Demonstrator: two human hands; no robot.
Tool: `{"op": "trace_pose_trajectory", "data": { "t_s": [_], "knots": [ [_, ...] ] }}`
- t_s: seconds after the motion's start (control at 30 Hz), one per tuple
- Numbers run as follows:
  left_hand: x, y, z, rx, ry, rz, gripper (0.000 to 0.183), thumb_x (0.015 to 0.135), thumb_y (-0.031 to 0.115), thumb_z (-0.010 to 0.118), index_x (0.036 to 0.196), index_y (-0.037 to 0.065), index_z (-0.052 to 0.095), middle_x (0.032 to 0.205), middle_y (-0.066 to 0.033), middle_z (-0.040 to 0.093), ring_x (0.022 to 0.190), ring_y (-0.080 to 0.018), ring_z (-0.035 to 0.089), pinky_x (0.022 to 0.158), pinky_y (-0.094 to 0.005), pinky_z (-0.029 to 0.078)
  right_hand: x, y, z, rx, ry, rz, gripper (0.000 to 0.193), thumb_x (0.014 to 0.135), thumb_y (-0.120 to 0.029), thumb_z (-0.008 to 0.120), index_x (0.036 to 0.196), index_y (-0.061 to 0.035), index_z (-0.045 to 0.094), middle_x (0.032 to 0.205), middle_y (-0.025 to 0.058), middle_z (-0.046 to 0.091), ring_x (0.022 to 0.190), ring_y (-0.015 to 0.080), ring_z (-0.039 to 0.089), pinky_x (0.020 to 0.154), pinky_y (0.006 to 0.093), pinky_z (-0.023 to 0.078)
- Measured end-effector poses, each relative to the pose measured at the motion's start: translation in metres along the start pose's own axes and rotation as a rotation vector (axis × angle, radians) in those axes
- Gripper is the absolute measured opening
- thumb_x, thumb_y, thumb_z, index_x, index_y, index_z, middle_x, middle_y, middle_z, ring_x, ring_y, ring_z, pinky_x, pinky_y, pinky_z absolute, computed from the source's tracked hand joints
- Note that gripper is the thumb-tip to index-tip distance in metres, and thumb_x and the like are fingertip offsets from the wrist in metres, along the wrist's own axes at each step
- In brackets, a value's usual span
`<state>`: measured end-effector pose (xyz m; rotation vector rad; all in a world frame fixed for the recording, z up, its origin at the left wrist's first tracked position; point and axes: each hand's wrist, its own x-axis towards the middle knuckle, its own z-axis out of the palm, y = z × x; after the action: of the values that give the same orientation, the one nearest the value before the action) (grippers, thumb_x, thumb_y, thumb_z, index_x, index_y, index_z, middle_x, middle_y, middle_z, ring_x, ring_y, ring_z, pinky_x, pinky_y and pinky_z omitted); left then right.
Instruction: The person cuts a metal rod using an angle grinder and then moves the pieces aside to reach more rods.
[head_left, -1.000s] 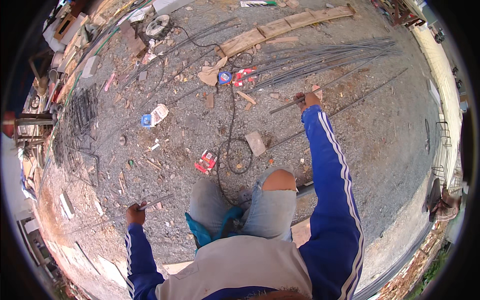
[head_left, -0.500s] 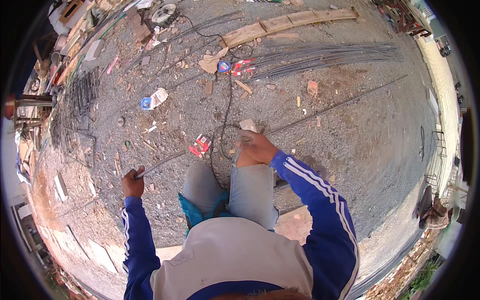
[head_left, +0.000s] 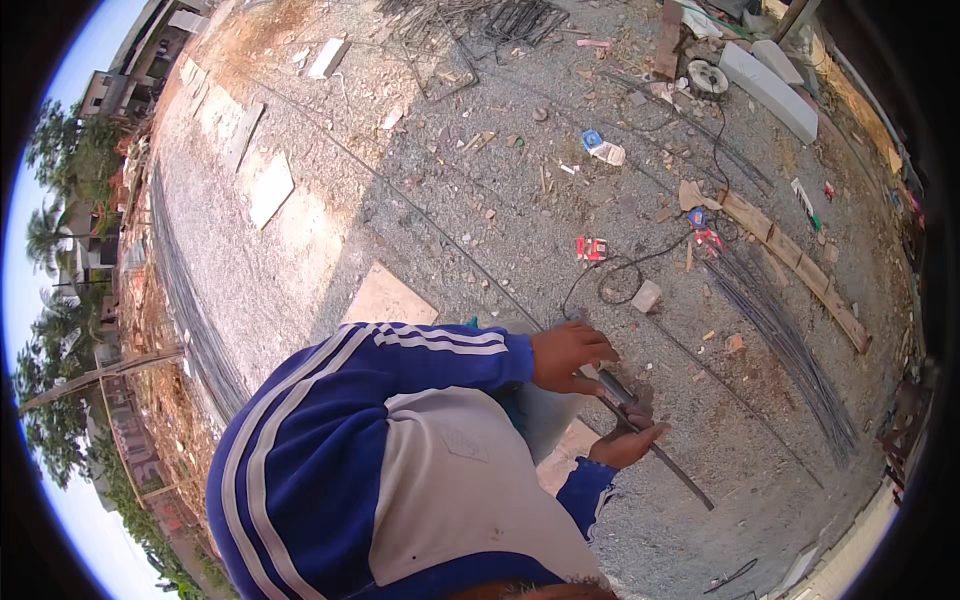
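The left hand (head_left: 570, 357) and right hand (head_left: 625, 446), well apart a second earlier, were found close together at a dark metal bar (head_left: 683, 478), rightward; neither grip could be confirmed. Handling had apparently concentrated there.

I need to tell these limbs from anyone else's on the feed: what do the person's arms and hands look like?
The left sleeve is long and blue, with white stripes running along it down to the forearm. The right sleeve, mostly hidden, is also blue with white striping. The left hand and right hand are ungloved.
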<state>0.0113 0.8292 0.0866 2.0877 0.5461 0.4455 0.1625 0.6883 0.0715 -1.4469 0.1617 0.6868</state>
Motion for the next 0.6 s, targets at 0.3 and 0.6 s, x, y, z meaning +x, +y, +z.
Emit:
{"op": "trace_pose_trajectory", "data": {
  "t_s": [0.3, 0.6],
  "knots": [
    [-0.132, 0.070, -0.109, 0.259, -0.729, -0.674, 0.067, 0.088, 0.066, 0.053, 0.109, 0.004, 0.067, 0.105, -0.0181, 0.067, 0.103, -0.0363, 0.063, 0.089, -0.0448, 0.050, -0.110, -0.210, -0.144, 0.060, 0.179, -0.376, 0.053, 0.103, -0.044, 0.043, 0.060, -0.0141, 0.033, 0.062, 0.0019, 0.037, 0.072, 0.0226, 0.052, 0.079, 0.0399, 0.048],
    [-0.111, 0.169, 0.053, 0.268, -0.382, -0.479, 0.055, 0.083, 0.059, 0.064, 0.077, 0.004, 0.066, 0.068, -0.0180, 0.061, 0.065, -0.0352, 0.063, 0.060, -0.0452, 0.047, -0.081, -0.298, -0.317, 0.036, -0.008, -0.088, 0.060, 0.100, -0.057, 0.037, 0.083, -0.0048, 0.060, 0.085, 0.0101, 0.062, 0.084, 0.0253, 0.061, 0.083, 0.0419, 0.049]
  ]
}}
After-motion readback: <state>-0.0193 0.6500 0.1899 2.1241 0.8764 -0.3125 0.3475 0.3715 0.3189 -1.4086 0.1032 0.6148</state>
